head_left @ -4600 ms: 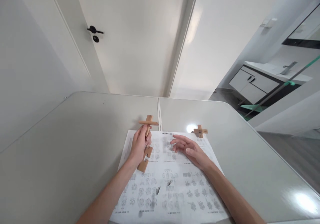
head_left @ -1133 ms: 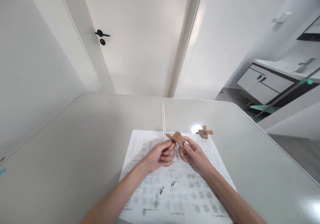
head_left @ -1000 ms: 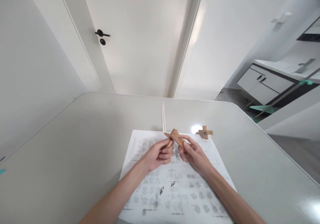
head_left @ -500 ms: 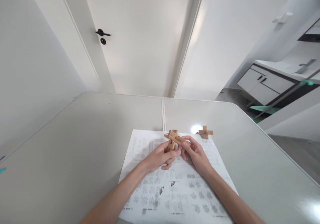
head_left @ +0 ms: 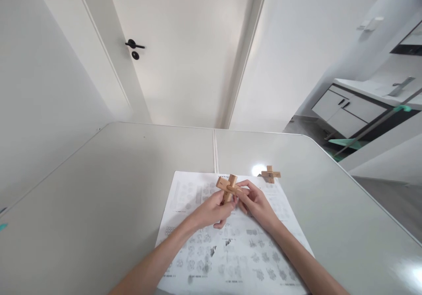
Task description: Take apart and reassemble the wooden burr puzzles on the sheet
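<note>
Crossed wooden puzzle pieces [head_left: 224, 183] are held between both hands over the upper part of a printed paper sheet [head_left: 231, 260]. My left hand [head_left: 212, 209] grips the lower end of the upright piece. The fingers of my right hand [head_left: 255, 201] pinch the right end of the crosswise piece, partly hiding it. A second wooden cross [head_left: 270, 174], with a dark mark on its face, lies at the sheet's top right edge, apart from my hands.
The sheet lies on a pale grey table [head_left: 108, 198] with a seam running to its far edge. Beyond stand a white door with a black handle [head_left: 134, 44] and, at the right, a sink cabinet [head_left: 349, 106].
The held pieces have turned and tilted between my fingers, and the upright piece shows more above the crosswise one. My right fingertips have shifted slightly left along the crosswise piece.
</note>
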Demonstrator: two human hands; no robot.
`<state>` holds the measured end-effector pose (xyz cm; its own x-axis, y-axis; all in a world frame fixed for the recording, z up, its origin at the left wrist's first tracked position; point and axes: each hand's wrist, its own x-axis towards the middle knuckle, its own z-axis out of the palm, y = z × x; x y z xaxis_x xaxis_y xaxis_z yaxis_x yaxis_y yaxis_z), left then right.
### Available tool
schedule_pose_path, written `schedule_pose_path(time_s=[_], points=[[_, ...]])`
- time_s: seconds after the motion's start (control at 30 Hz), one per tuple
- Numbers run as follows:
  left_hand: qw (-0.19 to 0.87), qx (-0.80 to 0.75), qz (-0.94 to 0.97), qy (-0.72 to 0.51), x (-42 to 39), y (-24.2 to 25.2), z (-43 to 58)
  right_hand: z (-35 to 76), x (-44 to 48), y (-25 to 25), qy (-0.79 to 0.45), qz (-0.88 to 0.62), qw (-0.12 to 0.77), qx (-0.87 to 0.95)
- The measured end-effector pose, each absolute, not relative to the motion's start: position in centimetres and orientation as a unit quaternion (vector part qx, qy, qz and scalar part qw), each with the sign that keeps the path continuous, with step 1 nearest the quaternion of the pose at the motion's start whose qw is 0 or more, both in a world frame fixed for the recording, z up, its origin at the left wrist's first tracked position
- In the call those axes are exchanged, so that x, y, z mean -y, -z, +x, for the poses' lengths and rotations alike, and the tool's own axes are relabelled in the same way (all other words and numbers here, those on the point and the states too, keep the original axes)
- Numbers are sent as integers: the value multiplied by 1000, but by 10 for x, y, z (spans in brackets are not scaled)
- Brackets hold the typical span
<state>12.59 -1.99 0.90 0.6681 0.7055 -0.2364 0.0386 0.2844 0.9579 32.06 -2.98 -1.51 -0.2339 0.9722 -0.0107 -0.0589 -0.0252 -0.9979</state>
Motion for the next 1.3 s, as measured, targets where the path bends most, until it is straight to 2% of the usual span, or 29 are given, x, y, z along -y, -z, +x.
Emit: schedule_pose_path(time_s=[0.17, 0.5, 0.67, 0.8, 1.0, 1.3], points=[[734, -337, 552, -206, 18, -4, 123, 322, 27, 13, -592, -411, 441, 534], [750, -317, 557, -164, 10, -9, 119, 332, 26, 5, -605, -374, 371, 597], [738, -331, 557, -188, 8, -13, 119, 329, 27, 6, -654, -340, 349, 578], [757, -294, 537, -226, 5, -10, 120, 324, 24, 11, -667, -331, 411, 526], [773, -297, 506, -239, 6, -8, 121, 329, 12, 18, -687, -362, 530, 340], [766, -299, 508, -257, 8, -15, 122, 333, 1, 30, -716, -326, 576, 224]])
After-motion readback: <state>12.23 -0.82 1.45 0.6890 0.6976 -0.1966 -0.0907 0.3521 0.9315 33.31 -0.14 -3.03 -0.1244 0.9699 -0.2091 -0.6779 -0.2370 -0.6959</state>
